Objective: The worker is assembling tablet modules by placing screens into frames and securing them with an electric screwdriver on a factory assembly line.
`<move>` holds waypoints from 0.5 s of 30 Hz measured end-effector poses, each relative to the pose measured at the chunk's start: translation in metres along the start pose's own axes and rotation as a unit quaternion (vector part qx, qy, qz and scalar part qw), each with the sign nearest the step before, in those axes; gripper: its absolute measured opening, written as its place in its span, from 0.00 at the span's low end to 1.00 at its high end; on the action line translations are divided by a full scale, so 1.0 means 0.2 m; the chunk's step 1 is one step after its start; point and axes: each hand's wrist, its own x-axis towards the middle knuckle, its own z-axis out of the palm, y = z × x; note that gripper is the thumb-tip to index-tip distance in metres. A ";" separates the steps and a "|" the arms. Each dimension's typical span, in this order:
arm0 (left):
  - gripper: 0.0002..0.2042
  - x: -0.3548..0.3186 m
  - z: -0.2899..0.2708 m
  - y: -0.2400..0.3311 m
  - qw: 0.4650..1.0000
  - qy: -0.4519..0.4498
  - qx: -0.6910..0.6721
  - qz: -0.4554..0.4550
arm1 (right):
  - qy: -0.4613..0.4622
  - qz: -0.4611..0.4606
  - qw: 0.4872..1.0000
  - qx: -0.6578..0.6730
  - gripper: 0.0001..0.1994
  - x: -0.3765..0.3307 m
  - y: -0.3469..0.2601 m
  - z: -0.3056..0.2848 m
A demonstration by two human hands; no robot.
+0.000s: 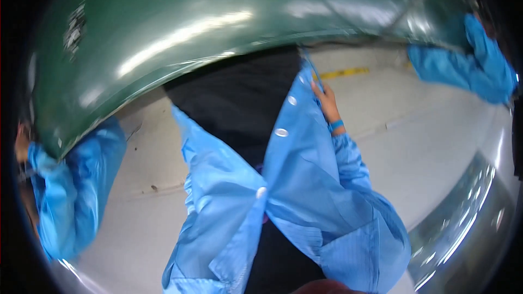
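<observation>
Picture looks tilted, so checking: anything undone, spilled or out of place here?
The blue coat hangs open, its snaps unfastened and black clothing showing beneath. The right hand pinches its front edge. No spill or damage shows on the glossy green surface.

Overall exposure moderate, with a cool blue-green cast. Overhead light throws long white streaks of glare across the glossy green panel (pixel 163 27) at top. A second band of bright reflections runs along the shiny metal surface (pixel 468 223) at lower right. Pale floor (pixel 425 130) evenly lit; shadows soft and faint. Strong fisheye distortion: straight edges bow, and the corners fall to black vignette. Motion blur softens the whole frame, worst at the blue sleeve (pixel 474 65) at upper right. The blue coat (pixel 305 185) in the centre is sharpest.
</observation>
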 end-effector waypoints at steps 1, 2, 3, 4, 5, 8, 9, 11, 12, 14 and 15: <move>0.44 -0.04 0.08 -0.15 1.000 -0.019 0.013 -0.022 | 0.050 0.000 0.998 0.023 0.24 -0.01 0.05 -0.16; 0.44 -0.10 0.14 -0.26 0.999 -0.024 0.021 -0.029 | 0.101 0.037 0.994 0.007 0.27 -0.02 0.06 -0.29; 0.44 -0.08 0.13 -0.21 1.000 -0.011 0.020 -0.009 | 0.123 0.062 0.990 0.002 0.30 0.01 0.02 -0.33; 0.44 -0.04 0.11 -0.14 1.000 0.002 0.018 0.009 | 0.126 0.063 0.990 0.010 0.30 0.01 -0.03 -0.37; 0.44 -0.01 0.11 -0.07 0.999 0.014 0.011 0.027 | 0.212 0.012 0.975 0.062 0.34 0.01 -0.08 -0.42; 0.43 -0.09 -0.01 -0.02 0.994 0.067 -0.017 0.088 | 0.290 -0.035 0.946 0.144 0.38 0.03 -0.21 -0.48; 0.43 -0.15 -0.06 -0.05 0.991 0.081 -0.025 0.101 | 0.302 -0.032 0.938 0.166 0.38 0.03 -0.20 -0.51; 0.43 -0.27 -0.12 -0.11 0.988 0.095 -0.037 0.116 | 0.250 -0.036 0.962 0.106 0.36 -0.01 0.02 -0.51; 0.43 -0.30 -0.28 0.08 0.984 0.106 -0.047 0.138 | 0.175 -0.049 0.982 0.057 0.35 0.00 0.15 -0.46; 0.43 -0.36 -0.32 0.15 0.973 0.132 -0.073 0.176 | 0.020 -0.074 0.996 -0.052 0.32 0.03 0.25 -0.35; 0.43 -0.36 -0.30 0.18 0.966 0.145 -0.088 0.195 | -0.095 -0.080 0.990 -0.071 0.33 0.01 0.25 -0.25</move>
